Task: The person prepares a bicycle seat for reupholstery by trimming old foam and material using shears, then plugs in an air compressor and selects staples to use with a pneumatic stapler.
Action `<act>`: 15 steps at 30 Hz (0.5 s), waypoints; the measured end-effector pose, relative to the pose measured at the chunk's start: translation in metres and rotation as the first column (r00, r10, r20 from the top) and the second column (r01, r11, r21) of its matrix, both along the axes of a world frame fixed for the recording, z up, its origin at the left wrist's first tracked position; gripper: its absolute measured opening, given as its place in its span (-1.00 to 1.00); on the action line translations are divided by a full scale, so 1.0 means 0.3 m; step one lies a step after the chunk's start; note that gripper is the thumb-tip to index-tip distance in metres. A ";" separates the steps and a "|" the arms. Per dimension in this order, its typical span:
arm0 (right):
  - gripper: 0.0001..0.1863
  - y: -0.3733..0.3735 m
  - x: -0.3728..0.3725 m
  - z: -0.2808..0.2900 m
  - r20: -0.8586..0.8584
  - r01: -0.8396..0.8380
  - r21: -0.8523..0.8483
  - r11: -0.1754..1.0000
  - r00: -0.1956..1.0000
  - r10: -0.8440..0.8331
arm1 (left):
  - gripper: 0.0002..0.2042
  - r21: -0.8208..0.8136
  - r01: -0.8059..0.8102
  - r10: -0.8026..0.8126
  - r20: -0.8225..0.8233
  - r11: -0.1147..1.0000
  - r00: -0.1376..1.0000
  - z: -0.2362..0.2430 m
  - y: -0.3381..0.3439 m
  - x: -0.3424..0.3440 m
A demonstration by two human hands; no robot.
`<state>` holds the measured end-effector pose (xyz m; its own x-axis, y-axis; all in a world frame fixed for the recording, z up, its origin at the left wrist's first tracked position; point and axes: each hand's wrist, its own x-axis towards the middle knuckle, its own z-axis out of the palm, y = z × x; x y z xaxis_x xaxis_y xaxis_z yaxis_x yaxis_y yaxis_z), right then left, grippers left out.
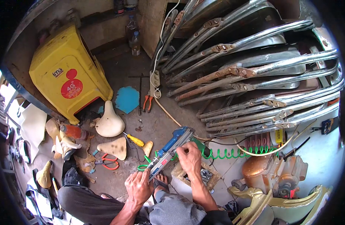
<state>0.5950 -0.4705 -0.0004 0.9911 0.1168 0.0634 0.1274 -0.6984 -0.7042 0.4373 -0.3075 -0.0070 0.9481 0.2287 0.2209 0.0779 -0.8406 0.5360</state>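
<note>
A blue and silver air staple gun lies slanted in front of me, its blue end pointing up and right. My left hand is closed around the lower end of its long metal rail. Farther up, my right hand has its fingers curled against the rail's right side; the fingertips are partly hidden. A green coiled air hose runs to the right from near the gun. Just below my right hand, an open wooden box holds small metal pieces, partly covered by my forearm.
Left of the gun lie a yellow screwdriver, red-handled scissors, a cream bicycle saddle and a spotted foam pad. Orange-handled pliers rest by a power strip. A yellow plastic stool and stacked metal-framed chairs stand beyond.
</note>
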 end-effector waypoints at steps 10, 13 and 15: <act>-0.72 0.001 -0.012 -0.076 -0.574 0.539 0.664 0.518 0.812 -0.110 | -0.73 -0.308 -0.143 0.123 -0.083 0.941 0.989 0.092 0.006 0.019; -0.39 0.083 0.013 -0.072 -0.638 0.649 0.757 0.078 0.708 0.303 | -0.69 -0.434 -0.159 0.123 -0.110 0.887 0.986 0.166 0.034 0.027; -0.32 0.083 0.041 -0.054 -0.594 0.629 0.777 0.002 0.732 0.332 | -0.68 -0.490 -0.205 0.039 -0.327 0.848 0.944 0.233 0.060 0.036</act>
